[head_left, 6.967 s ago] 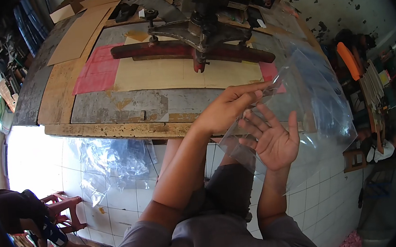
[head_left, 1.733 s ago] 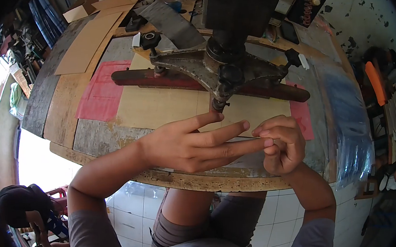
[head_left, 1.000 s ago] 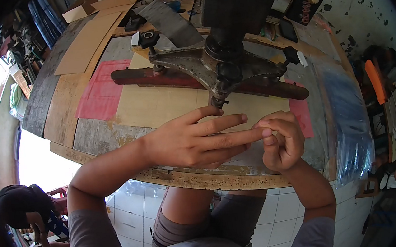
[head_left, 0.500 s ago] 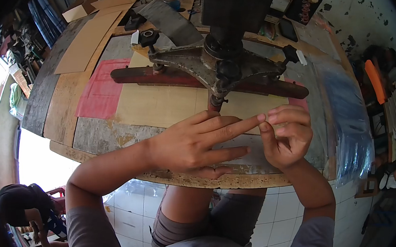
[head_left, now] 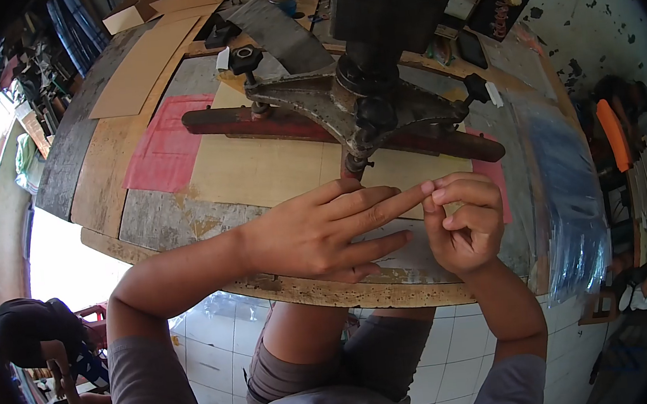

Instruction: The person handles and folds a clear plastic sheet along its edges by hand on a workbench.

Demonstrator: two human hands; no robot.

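My left hand [head_left: 326, 229] is stretched out to the right above the worktable, fingers spread and holding nothing. My right hand [head_left: 466, 223] is curled, with thumb and forefinger pinched at the tip of one of my left hand's long fingers. Anything small between those fingertips is too small to make out. Just beyond my hands stands a dark metal press head [head_left: 365, 112] with spreading arms and a long red bar [head_left: 273, 121] beneath. Under the bar lies a cream sheet [head_left: 258, 169], with a pink sheet [head_left: 166, 143] to its left.
Clear plastic sheets [head_left: 573, 201] hang over the table's right side. Brown cardboard [head_left: 143, 71] lies at the back left. The wooden table edge [head_left: 395, 296] runs in front of my legs. Another person [head_left: 37, 339] bends over at the far left; someone else [head_left: 643, 288] is at the far right.
My right hand's fingers have curled slightly and shifted a little left at the left fingertip. My left hand's lower fingers have moved slightly. The press and sheets stay in place.
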